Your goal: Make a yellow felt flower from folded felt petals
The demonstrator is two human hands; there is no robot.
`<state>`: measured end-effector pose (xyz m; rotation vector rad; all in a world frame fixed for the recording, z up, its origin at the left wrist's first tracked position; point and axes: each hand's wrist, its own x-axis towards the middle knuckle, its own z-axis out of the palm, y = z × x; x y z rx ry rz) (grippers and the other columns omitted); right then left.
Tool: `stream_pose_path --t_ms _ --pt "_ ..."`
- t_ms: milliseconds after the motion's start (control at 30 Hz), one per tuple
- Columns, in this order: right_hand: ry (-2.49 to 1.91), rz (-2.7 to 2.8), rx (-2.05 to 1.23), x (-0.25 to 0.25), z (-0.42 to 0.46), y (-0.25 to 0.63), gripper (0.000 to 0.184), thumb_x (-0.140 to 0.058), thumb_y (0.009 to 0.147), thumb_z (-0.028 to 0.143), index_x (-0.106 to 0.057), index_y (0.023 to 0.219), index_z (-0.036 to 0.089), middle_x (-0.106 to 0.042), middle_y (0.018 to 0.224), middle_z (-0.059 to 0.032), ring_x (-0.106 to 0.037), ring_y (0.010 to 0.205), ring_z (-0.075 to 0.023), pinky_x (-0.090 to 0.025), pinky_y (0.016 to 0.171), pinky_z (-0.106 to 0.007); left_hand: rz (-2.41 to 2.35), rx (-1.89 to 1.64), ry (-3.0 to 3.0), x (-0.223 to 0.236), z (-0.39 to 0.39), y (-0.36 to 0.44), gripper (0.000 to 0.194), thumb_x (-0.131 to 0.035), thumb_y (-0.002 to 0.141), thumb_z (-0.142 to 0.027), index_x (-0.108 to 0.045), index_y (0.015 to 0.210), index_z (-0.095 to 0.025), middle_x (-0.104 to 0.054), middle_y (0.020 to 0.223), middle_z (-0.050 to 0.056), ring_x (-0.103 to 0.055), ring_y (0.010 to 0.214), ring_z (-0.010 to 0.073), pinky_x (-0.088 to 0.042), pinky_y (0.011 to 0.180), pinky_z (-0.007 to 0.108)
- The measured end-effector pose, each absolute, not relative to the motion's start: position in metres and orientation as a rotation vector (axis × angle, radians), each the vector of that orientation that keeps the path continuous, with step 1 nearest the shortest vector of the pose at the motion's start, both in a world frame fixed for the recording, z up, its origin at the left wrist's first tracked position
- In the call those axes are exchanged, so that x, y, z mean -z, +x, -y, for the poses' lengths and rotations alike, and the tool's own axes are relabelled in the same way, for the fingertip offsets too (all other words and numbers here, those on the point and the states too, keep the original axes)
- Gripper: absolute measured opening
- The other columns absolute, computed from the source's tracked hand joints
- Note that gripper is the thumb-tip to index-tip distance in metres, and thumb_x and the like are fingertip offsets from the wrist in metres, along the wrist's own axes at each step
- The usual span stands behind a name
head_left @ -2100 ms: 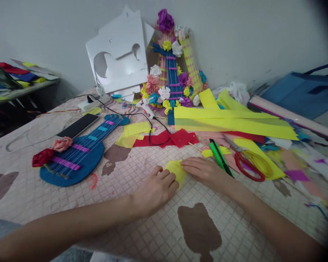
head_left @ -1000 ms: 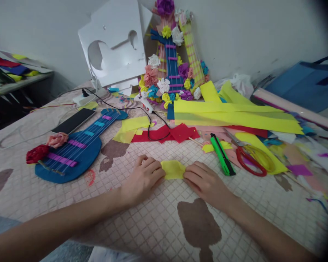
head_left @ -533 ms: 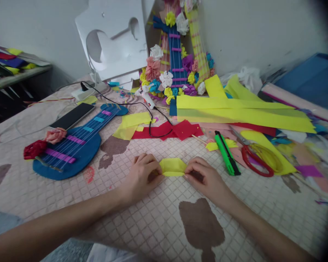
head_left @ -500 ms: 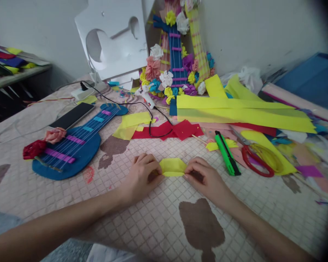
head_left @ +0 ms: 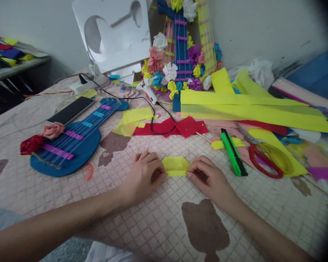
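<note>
A small piece of yellow crepe paper (head_left: 176, 165) is stretched between my hands, low over the patterned tablecloth. Its upper corners slant inward and a folded band runs along its lower edge. My left hand (head_left: 146, 174) pinches the paper's left end between thumb and fingers. At the right end, my right hand (head_left: 207, 176) pinches it the same way. A green box cutter (head_left: 233, 153) lies to the right of my right hand, with red-handled scissors (head_left: 264, 160) beyond it. Left of my left hand rests a blue paper guitar (head_left: 71, 142) with purple strips and two paper roses.
Red paper pieces (head_left: 186, 127) and long yellow strips (head_left: 248, 109) lie behind my hands. A white glue gun (head_left: 147, 91) trails a black cord across the table. The black phone (head_left: 71, 110) sits behind the guitar. Flower-covered paper guitars (head_left: 183, 54) lean at the back beside white foam (head_left: 114, 40).
The view has shifted slightly, so things on the right appear farther right. Both hands keep their pinch on the yellow paper, whose lower folded band shows a little more plainly.
</note>
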<state>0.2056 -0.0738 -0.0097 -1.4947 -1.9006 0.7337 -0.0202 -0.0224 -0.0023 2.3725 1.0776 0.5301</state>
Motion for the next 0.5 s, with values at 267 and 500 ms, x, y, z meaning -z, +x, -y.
stream_pose_path --t_ms 267,500 --pt "-1.499 1.932 -0.718 0.0093 0.0732 0.2059 0.008 -0.053 0.084 0.014 -0.054 0.079 0.021 -0.051 0.086 -0.0033 -0.052 0.083 -0.0175 -0.046 0.068 -0.030 -1.059 -0.536 2.397 0.0043 0.0199 -0.0207 0.005 -0.056 0.080 -0.018 -0.056 0.076 -0.018 -0.058 0.081 0.001 -0.048 0.085 0.0190 -0.033 0.076 0.037" --pt "-1.513 1.938 -0.693 0.0127 0.0722 0.2059 0.007 -0.053 0.084 0.015 -0.054 0.081 0.021 -0.051 0.087 -0.0036 -0.052 0.083 -0.0179 -0.046 0.068 -0.031 -1.073 -0.532 2.380 0.0017 0.0204 -0.0191 0.007 -0.054 0.080 -0.017 -0.056 0.074 -0.018 -0.057 0.079 0.001 -0.047 0.083 0.0183 -0.032 0.075 0.037"
